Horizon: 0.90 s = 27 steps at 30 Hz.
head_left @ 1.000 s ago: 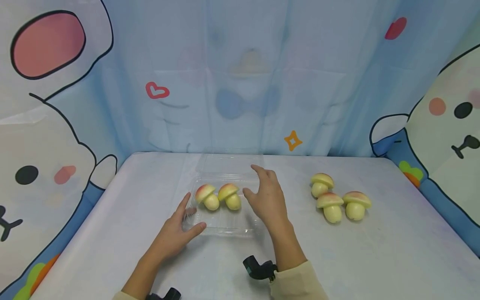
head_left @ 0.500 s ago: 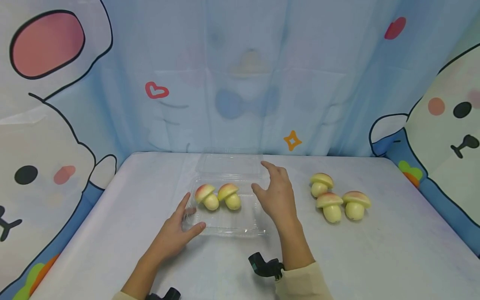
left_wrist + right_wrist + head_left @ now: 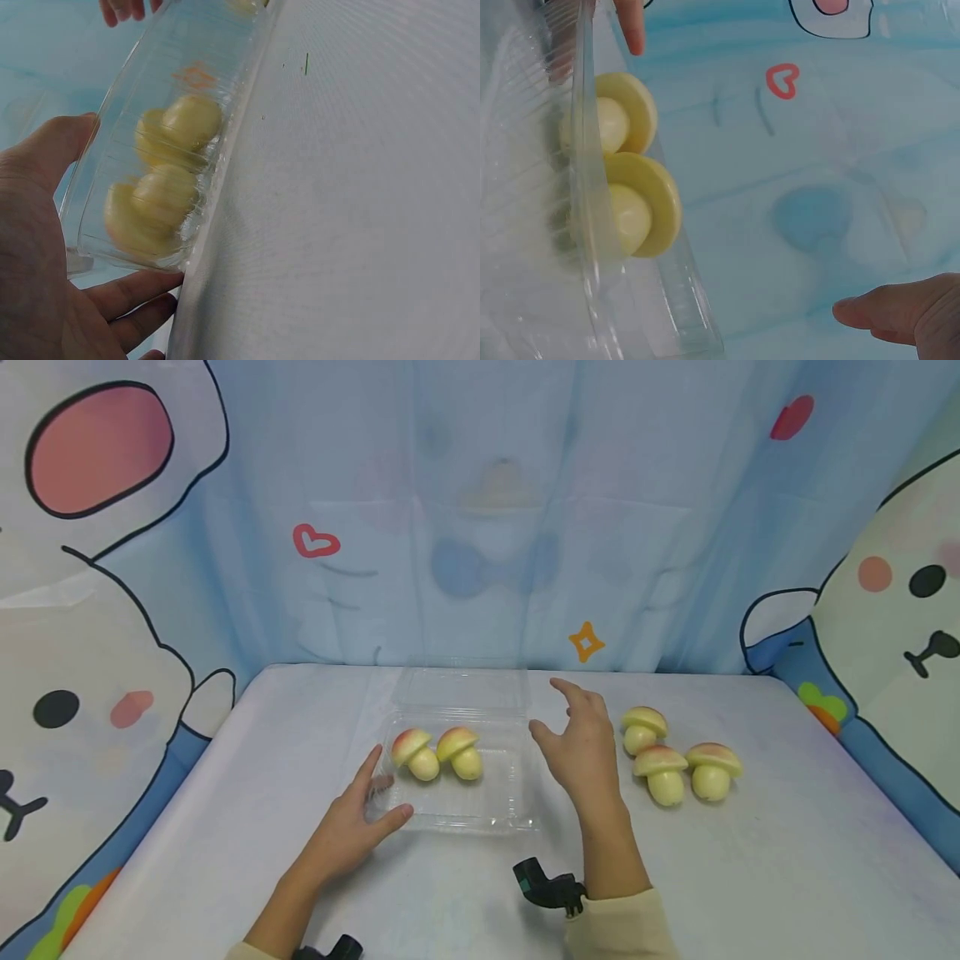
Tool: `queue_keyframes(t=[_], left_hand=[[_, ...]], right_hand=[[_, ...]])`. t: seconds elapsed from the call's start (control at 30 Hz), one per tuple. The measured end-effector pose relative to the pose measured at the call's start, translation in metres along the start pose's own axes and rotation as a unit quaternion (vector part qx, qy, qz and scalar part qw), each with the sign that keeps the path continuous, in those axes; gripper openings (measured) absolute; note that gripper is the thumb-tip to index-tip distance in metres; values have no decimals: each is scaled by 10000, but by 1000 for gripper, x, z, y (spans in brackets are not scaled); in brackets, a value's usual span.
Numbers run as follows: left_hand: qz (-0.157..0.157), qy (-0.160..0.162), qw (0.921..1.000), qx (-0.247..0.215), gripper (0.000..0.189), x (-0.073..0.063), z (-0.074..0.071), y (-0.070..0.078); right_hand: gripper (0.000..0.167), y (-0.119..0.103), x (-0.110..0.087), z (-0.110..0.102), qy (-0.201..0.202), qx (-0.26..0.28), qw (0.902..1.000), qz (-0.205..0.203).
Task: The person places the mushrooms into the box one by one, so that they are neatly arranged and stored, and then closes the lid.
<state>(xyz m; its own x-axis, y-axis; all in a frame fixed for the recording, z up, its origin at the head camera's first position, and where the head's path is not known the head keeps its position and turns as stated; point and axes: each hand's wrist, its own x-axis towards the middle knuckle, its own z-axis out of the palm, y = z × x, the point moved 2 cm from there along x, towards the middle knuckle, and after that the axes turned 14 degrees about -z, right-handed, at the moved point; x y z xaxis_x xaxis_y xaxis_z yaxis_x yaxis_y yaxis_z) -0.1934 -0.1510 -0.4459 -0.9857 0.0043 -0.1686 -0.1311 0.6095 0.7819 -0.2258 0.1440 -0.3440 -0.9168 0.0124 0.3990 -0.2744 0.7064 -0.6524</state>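
Note:
A clear plastic clamshell box [image 3: 495, 792] lies on the table with its lid [image 3: 461, 689] folded back. Inside sit two mushroom-shaped pieces with reddish-yellow caps, one on the left [image 3: 422, 763] and one beside it [image 3: 468, 762]. My left hand [image 3: 352, 827] rests at the near left corner of the box, thumb at the front rim and fairly straight fingers along the left side. To the right of the box, my right hand [image 3: 581, 752] hovers with fingers spread and nothing held. Three more mushroom pieces [image 3: 664, 775] stand grouped just beyond it.
A white cloth covers the table [image 3: 750, 877]. Behind it hangs a pale blue curtain [image 3: 480, 527] with cartoon prints. Small black wrist cameras [image 3: 551, 887] sit at both wrists.
My right hand has moved rightward, away from the box and closer to the three loose mushroom pieces. The left hand, box and mushroom pieces have stayed in place.

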Motion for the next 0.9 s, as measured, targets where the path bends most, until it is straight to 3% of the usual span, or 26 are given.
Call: queue_keyframes(t=[0.67, 0.9], left_hand=[[-34, -39, 10000, -30, 97, 0, 0, -1], [-8, -31, 10000, 29, 95, -1, -1, 0]], right_hand=[[64, 19, -1, -25, 246, -70, 9988, 413], [65, 27, -2, -33, 465, -101, 9962, 731]])
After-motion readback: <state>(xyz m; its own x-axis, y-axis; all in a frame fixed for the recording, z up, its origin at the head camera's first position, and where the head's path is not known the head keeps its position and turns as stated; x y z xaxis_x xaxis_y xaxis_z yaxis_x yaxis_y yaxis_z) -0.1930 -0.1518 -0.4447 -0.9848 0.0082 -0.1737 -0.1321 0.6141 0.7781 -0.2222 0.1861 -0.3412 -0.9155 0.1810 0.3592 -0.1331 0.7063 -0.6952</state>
